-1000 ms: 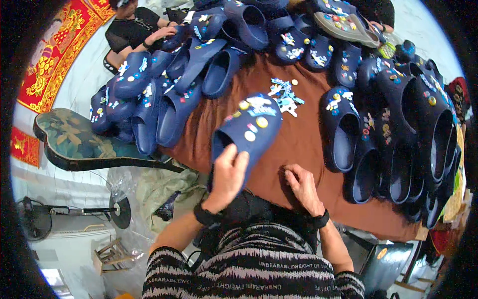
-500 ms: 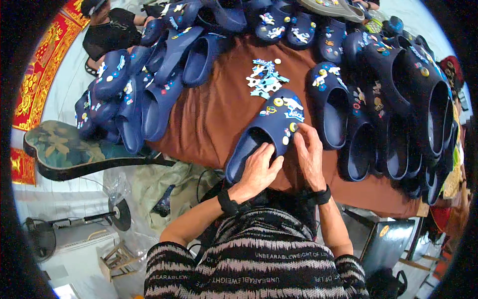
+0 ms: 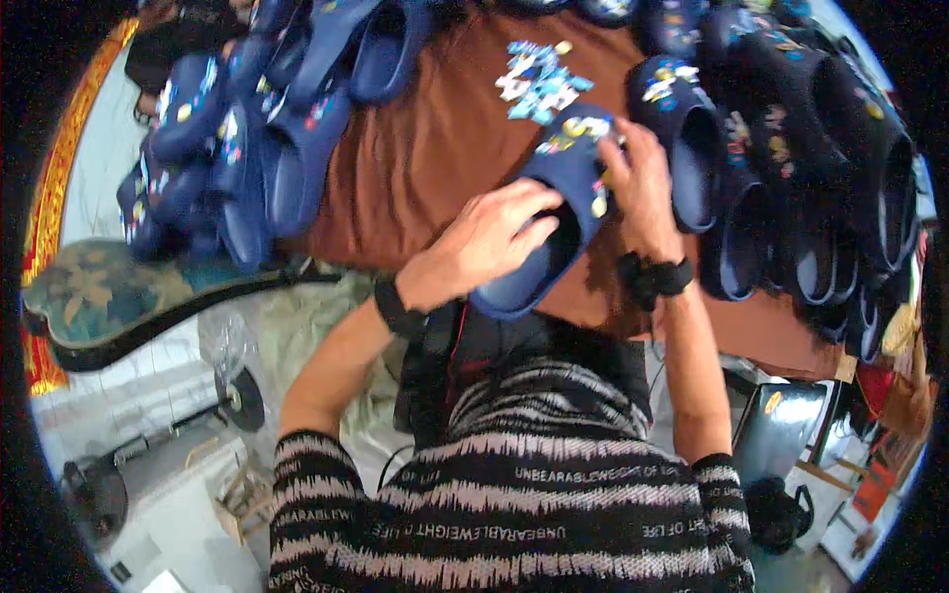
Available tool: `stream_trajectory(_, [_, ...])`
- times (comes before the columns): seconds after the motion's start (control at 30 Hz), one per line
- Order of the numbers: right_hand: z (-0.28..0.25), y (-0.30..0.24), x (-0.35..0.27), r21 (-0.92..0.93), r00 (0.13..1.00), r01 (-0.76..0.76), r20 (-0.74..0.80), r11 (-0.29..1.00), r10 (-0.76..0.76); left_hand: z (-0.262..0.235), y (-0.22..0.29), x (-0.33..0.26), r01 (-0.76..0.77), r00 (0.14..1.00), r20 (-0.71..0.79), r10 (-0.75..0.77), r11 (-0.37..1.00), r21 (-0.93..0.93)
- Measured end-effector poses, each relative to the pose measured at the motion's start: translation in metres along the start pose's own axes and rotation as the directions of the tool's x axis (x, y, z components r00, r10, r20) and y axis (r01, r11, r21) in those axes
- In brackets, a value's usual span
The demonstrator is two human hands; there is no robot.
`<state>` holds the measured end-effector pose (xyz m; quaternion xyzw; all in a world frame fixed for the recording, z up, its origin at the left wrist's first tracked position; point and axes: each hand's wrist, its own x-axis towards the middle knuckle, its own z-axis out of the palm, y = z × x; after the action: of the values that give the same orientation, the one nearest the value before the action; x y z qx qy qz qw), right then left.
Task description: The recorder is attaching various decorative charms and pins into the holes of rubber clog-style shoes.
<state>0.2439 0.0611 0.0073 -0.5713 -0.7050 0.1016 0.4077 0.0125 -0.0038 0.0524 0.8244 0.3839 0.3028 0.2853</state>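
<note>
A navy blue clog point(image 3: 567, 178) lies toe away from me on the brown cloth, its upper dotted with small coloured charms. Over its foot opening is my left hand point(image 3: 484, 237), thumb and forefinger apart; the other fingers are partly hidden near the strap side. My right hand point(image 3: 643, 188) has its bent fingers against the right side of the toe, closed on the clog, and motion blurs the fingertips. Just beyond the toe sits a small pile of white and light blue charms point(image 3: 542, 84).
Decorated navy clogs point(image 3: 297, 163) are heaped at the left, and more clogs point(image 3: 736, 242) stand along the right. The brown cloth point(image 3: 425, 148) covers the table. A cushioned seat or bench top point(image 3: 129, 287) is at the left, and a black box point(image 3: 781, 425) at the lower right.
The view has shifted, so the table appears higher. My left hand has drawn back from inside the clog's opening. My right hand has slid forward toward the toe, and the clog has turned slightly.
</note>
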Motion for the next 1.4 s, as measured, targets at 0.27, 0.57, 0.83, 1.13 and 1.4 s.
stream_trajectory(0.27, [0.011,-0.015,0.019,-0.253,0.992,-0.04,0.105,0.967,0.068,0.025,-0.015,0.003,-0.039,0.943,0.333,0.02,0.998,0.051])
stream_trajectory(0.57, [0.001,-0.015,0.026,-0.165,0.988,-0.074,0.126,0.984,0.095,0.043,-0.009,-0.002,-0.175,0.929,0.347,0.125,0.977,0.118])
stream_trajectory(0.83, [0.008,-0.009,0.027,0.132,0.993,-0.117,0.051,0.984,0.111,0.047,-0.002,-0.005,-0.139,0.942,0.331,0.052,0.96,0.245])
stream_trajectory(1.13, [0.015,-0.004,0.002,0.24,0.992,0.039,-0.126,0.97,-0.008,0.058,-0.007,-0.016,-0.118,0.956,0.293,0.021,0.942,0.316])
stream_trajectory(1.4, [-0.003,0.003,-0.026,0.13,0.993,0.06,-0.113,0.99,-0.045,0.075,0.02,-0.005,0.086,0.95,0.267,-0.163,0.957,0.278])
